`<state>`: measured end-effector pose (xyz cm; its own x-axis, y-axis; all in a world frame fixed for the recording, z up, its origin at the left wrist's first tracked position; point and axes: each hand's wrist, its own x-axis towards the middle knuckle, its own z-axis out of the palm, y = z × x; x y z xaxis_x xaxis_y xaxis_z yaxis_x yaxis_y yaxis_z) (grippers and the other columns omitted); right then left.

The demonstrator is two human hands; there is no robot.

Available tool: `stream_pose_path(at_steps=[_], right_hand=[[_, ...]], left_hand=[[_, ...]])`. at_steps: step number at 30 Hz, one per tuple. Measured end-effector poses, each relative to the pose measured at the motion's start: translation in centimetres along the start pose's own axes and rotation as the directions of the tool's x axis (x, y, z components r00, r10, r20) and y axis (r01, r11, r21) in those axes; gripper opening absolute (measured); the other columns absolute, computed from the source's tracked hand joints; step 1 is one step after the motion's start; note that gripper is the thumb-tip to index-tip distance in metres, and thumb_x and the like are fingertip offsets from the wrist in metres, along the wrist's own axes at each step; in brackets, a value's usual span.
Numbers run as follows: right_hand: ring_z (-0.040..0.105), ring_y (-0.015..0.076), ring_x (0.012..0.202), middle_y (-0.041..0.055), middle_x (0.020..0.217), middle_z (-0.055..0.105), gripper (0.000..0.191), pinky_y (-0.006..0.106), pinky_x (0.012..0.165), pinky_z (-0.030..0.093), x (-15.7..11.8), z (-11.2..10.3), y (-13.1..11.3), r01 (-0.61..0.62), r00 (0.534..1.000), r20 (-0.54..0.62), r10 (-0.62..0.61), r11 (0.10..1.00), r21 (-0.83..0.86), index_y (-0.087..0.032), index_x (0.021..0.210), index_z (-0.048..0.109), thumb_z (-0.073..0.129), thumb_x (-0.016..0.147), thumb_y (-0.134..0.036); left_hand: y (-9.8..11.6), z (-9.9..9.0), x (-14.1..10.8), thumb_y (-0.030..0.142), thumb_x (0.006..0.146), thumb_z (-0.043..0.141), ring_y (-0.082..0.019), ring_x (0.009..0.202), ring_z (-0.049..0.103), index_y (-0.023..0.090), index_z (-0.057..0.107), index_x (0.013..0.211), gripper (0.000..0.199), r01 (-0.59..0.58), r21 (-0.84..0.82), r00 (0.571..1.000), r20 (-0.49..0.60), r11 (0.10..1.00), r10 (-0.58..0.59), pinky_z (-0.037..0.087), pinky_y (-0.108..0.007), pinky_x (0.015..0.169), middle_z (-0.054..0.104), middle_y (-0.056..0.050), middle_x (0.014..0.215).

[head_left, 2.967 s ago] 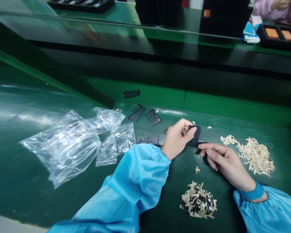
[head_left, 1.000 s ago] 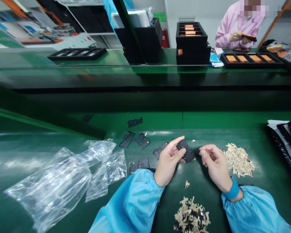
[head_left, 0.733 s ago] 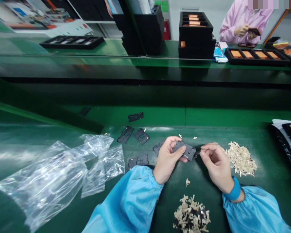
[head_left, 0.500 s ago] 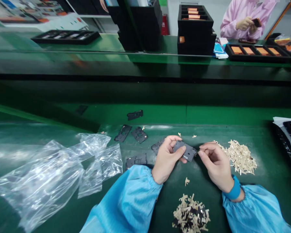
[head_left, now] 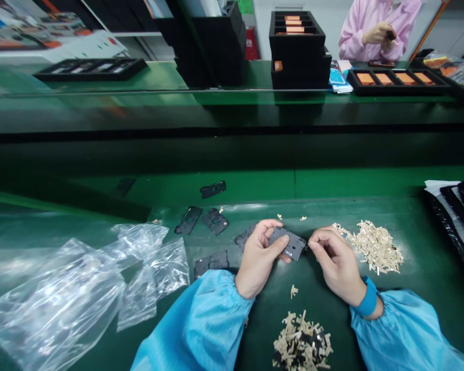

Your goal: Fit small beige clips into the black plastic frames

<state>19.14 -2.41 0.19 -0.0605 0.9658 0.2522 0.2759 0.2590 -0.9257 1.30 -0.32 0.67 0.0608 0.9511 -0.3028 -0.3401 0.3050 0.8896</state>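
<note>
A dark grey rectangular plastic phone part [head_left: 290, 242] is gripped between thumb and fingers of my left hand [head_left: 259, 255], tilted down to the right. My right hand [head_left: 334, 260] is at the part's right end, thumb and forefinger pinched together; what they hold, if anything, is too small to make out. Below lies a loose beige piece [head_left: 294, 291], then a mixed pile of beige and black pieces [head_left: 303, 342]. To the right of my right hand spreads a pile of beige pieces [head_left: 377, 247]. Several similar black plastic parts [head_left: 215, 221] lie left of my left hand.
Clear plastic bags [head_left: 77, 288] cover the left of the green table. Black-wrapped items [head_left: 454, 221] stand at the right edge. Beyond a raised ledge are black tray stacks [head_left: 299, 46], a tray with orange-brown items [head_left: 400, 82] and a person in pink [head_left: 377, 33] holding a small object.
The whole view has shifted slightly. My left hand still holds the plastic part, and my right hand's pinch stays at the part's right end, with little other visible movement.
</note>
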Motion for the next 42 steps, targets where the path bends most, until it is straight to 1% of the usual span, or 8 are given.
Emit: stream_pose_path(at_steps=[9,18,26,35,42], right_hand=[[0.056,0.0178,0.074,0.0041,0.086,0.061,0.013,0.030,0.066,0.045,-0.3,0.1,-0.2,0.021,1.000,0.015,-0.021,0.999,-0.028,-0.022,0.090,0.062,0.055,0.101,-0.022],[0.057,0.0162,0.075,0.0025,0.086,0.060,0.012,0.027,0.065,0.046,-0.4,0.6,-0.2,0.079,0.997,-0.010,-0.079,0.997,-0.013,-0.022,0.091,0.062,0.055,0.101,-0.019],[0.057,0.0165,0.076,0.0028,0.087,0.060,0.011,0.028,0.066,0.047,-0.5,0.5,0.0,0.104,0.994,-0.016,-0.105,0.993,-0.048,-0.022,0.093,0.062,0.055,0.100,-0.016],[0.055,0.0155,0.072,0.0017,0.085,0.059,0.012,0.027,0.064,0.044,-0.8,0.5,0.1,0.102,0.994,-0.018,-0.103,0.992,-0.075,-0.022,0.092,0.060,0.054,0.100,-0.014],[0.055,0.0160,0.074,0.0015,0.084,0.058,0.013,0.027,0.065,0.045,-0.9,0.6,-0.1,0.120,0.992,-0.026,-0.124,0.986,-0.116,-0.023,0.091,0.058,0.054,0.100,-0.014]], left_hand=[[0.1,0.0,0.0,0.037,0.072,0.086,-0.007,0.053,0.059,0.020,0.055,0.103,0.047,-0.016,0.006,1.000,-0.009,1.000,0.016,0.053,-0.016,0.043,0.060,0.007,0.072],[-0.7,-0.4,0.0,0.037,0.075,0.084,-0.008,0.056,0.057,0.020,0.054,0.106,0.046,-0.061,0.032,0.998,-0.004,0.998,0.061,0.055,-0.016,0.044,0.058,0.007,0.071],[-1.3,-0.3,-0.1,0.037,0.075,0.084,-0.009,0.058,0.059,0.020,0.053,0.105,0.046,-0.101,0.051,0.994,-0.034,0.994,0.103,0.056,-0.017,0.044,0.058,0.007,0.072],[-1.5,-0.3,0.1,0.037,0.077,0.082,-0.009,0.056,0.062,0.019,0.053,0.106,0.045,-0.107,0.039,0.994,-0.009,0.994,0.107,0.056,-0.018,0.045,0.059,0.007,0.072],[-1.3,0.1,-0.2,0.038,0.076,0.083,-0.009,0.055,0.061,0.019,0.053,0.105,0.046,-0.106,0.032,0.994,-0.021,0.994,0.106,0.055,-0.017,0.044,0.059,0.007,0.072]])
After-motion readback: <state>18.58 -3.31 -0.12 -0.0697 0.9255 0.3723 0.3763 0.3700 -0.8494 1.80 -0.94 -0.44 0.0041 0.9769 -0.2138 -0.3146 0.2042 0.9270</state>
